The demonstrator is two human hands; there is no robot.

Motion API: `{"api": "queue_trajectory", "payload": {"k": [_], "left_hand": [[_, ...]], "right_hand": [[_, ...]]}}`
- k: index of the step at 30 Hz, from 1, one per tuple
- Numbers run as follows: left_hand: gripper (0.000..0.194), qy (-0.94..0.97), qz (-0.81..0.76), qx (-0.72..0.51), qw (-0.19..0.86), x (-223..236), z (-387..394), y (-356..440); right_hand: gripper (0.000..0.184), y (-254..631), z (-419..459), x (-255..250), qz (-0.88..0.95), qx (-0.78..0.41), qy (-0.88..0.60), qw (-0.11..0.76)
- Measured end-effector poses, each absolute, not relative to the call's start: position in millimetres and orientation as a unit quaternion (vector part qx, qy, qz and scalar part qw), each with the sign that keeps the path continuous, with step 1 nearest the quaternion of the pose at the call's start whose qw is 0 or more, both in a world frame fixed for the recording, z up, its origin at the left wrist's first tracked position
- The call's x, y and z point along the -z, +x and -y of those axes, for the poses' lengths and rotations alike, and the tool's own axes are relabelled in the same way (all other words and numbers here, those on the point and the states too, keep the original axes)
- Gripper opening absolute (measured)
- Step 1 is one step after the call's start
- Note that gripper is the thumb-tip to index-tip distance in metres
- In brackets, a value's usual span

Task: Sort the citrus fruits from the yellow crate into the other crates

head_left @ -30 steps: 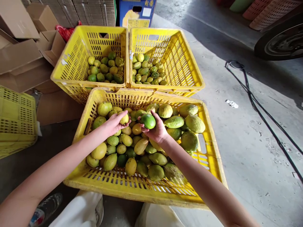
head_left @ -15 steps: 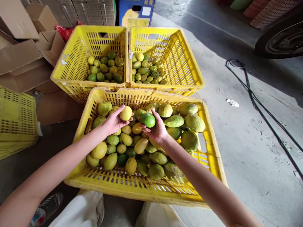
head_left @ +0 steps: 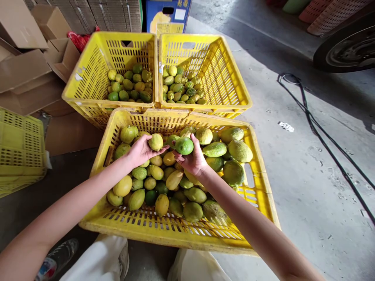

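My left hand [head_left: 142, 151] holds a yellow lemon [head_left: 156, 142], which rests on the fingers with the palm turned up. In my right hand [head_left: 195, 159] is a green lemon [head_left: 184, 146], gripped between thumb and fingers. Both hands are close together above the near yellow crate [head_left: 131, 230]. Below them lie many yellow and green lemons [head_left: 174, 180] of mixed size and shape, some long, some round. Larger green-yellow fruits [head_left: 240, 151] are heaped at the crate's right side. The hands and forearms hide part of the heap.
Two more yellow crates, left [head_left: 84, 84] and right [head_left: 225, 78], stand behind the near one, each with smaller lemons inside. Cardboard boxes [head_left: 23, 74] and a yellow-green crate [head_left: 20, 148] are at left. A black cable [head_left: 307, 113] and a wheel [head_left: 345, 50] are at right.
The yellow lemon has rolled from beneath the left fingers to lie exposed on top of them. In my right hand the green lemon has turned and risen slightly.
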State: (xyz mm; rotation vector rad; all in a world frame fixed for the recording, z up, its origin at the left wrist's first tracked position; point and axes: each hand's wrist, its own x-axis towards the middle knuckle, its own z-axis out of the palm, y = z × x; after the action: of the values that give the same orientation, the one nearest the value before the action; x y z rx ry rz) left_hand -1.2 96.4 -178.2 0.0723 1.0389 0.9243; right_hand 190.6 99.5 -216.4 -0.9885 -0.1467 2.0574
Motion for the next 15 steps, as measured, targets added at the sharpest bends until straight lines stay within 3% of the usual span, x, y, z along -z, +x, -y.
{"api": "queue_trajectory", "payload": {"k": [6,12,15], "left_hand": [[0.014,0.13,-0.507,-0.42,0.741,184.0,-93.9,-4.6],[0.009,0.088,-0.513,-0.431,0.737,185.7,-95.8,-4.0],[0.021,0.029,-0.484,-0.439,0.756,183.8,-96.6,-3.5]], "right_hand": [[0.038,192.7,-100.5,216.0,0.05,-0.83,-0.376,0.409],[0.037,190.4,-99.2,215.9,0.077,-0.829,-0.376,0.405],[0.033,191.6,-100.2,216.6,0.066,-0.828,-0.375,0.412]]}}
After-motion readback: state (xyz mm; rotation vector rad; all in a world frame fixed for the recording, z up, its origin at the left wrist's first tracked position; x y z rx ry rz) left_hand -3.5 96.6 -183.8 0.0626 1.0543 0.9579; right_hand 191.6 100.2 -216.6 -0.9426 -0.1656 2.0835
